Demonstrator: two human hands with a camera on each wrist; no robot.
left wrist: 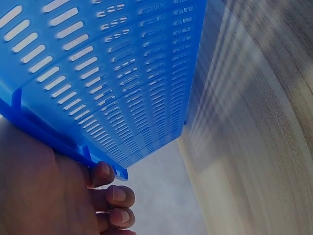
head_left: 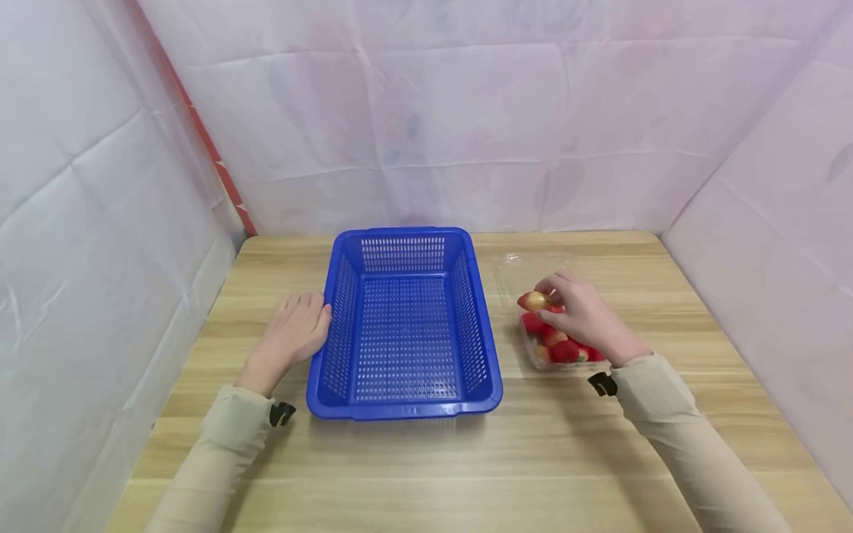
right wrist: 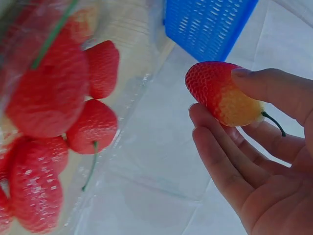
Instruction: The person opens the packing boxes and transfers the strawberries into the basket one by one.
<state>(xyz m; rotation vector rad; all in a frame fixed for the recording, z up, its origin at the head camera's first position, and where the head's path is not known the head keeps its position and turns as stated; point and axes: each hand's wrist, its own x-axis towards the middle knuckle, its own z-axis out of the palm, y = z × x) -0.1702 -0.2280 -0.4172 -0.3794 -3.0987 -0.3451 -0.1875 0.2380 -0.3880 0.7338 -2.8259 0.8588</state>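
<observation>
Between the thumb and fingers of my right hand (head_left: 582, 312) is a strawberry (right wrist: 222, 93), red at the tip and pale yellow near its thin green stem. It is held over a clear plastic box (head_left: 538, 363) containing several more strawberries (head_left: 563, 351), some with green stems. My left hand (head_left: 293, 331) grips the left rim of a blue plastic basket (head_left: 405, 411). In the left wrist view, curled fingertips (left wrist: 117, 194) show just beneath the rim. The basket has slotted walls and a perforated floor, with nothing inside it.
Both containers stand on a wood-grain table (head_left: 426, 474), the basket in the middle and the clear box to its right. The box's transparent lid (head_left: 526, 270) lies folded back behind it. White sheets (head_left: 453, 126) enclose the table at the back and both sides.
</observation>
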